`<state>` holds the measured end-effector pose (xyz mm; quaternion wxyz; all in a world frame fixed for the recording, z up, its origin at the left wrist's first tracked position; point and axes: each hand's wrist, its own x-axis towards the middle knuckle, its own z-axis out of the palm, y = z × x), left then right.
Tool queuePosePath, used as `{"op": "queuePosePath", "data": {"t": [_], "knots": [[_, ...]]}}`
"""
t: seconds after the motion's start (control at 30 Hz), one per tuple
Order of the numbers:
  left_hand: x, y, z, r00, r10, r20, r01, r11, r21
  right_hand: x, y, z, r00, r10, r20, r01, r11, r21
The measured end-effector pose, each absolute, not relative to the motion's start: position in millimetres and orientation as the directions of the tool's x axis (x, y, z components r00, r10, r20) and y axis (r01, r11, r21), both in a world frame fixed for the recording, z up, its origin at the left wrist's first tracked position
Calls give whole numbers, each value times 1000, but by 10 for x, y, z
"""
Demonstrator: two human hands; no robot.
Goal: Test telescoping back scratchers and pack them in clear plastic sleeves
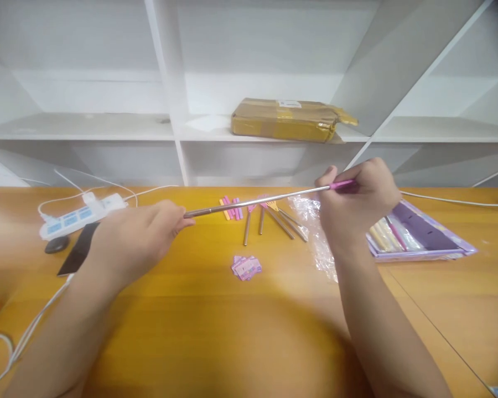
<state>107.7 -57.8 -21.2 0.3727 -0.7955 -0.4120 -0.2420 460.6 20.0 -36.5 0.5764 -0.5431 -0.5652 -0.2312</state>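
A telescopic back scratcher (pixel 265 198) is stretched out long between my two hands, above the table. My left hand (pixel 135 237) is closed on the thicker metal end of its rod. At the other end my right hand (pixel 359 202) grips the pink part, and its fingers hide the tip. Under the rod lie several similar scratchers (pixel 282 222) with pink and yellow heads and shortened metal handles. Beside them sit small pink, purple and yellow tubes (pixel 231 209). Closer to me rests a small pile of purple printed cards (pixel 246 267).
Right of centre lie clear plastic wrappers (pixel 321 249), beside an open purple box (pixel 435 243) with wrapped sticks in it. At left are a white power strip (pixel 77 216), a black mouse (pixel 57 245) and cables. A taped parcel (pixel 286 119) stands on the white shelf (pixel 108 127).
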Motion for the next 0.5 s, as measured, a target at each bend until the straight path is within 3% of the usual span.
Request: {"op": "queuePosePath", "data": {"t": [0.1, 0.27, 0.5], "knots": [[1259, -676, -256, 544, 505, 670, 834, -418, -361, 4335, 49, -437, 168, 411, 896, 858, 387, -338], [1471, -705, -385, 555, 550, 624, 824, -462, -327, 3847, -271, -629, -121, 497, 859, 722, 638, -268], [1496, -639, -468, 589, 543, 598, 799, -500, -334, 3720, -370, -707, -182, 594, 783, 707, 632, -315]]}}
